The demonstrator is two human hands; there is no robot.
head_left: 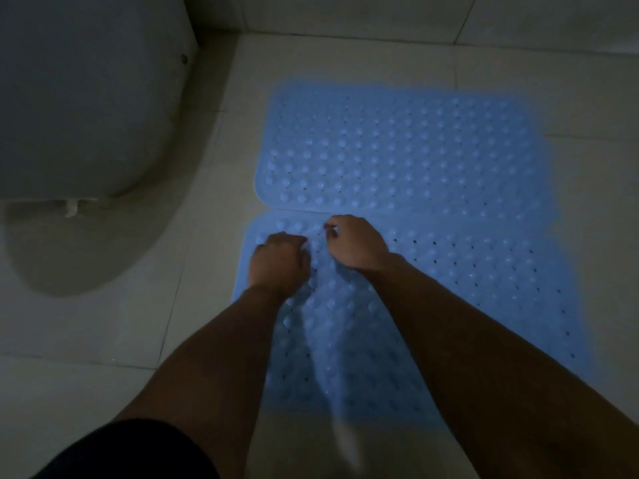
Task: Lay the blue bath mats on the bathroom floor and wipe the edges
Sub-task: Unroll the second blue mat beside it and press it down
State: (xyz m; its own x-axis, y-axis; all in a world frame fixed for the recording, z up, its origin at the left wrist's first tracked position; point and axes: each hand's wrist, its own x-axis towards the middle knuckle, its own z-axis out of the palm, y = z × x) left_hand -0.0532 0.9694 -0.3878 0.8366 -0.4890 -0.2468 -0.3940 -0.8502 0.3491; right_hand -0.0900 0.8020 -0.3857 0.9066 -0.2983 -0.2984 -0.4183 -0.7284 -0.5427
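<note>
The pale tiled floor (pixel 103 323) fills the view, its grout lines running under everything, with bare tile open to the right of and beyond the far mat. The white toilet (pixel 86 98) is the landmark: its bowl and base take the left side, and a strip of bare floor separates it from the mats. The far blue mat (pixel 397 150) lies flat to the right of the toilet, well out from the wall, its studded surface and small drain holes visible, its left edge scalloped and lying near the toilet base without touching it. The near blue mat (pixel 466 271) lies on the side of the far mat away from the wall, the two meeting edge to edge along a thin seam; whether they overlap there cannot be told. No brand, label or writing can be read on either mat or on the toilet; the light is dim. The left hand (pixel 280 261) rests curled, knuckles up, on the near mat's corner closest to the toilet; its grip looks closed, but on what cannot be told. The right hand (pixel 356 242) sits just beside it at the seam, fingers bent as if pinching the near mat's edge.
</note>
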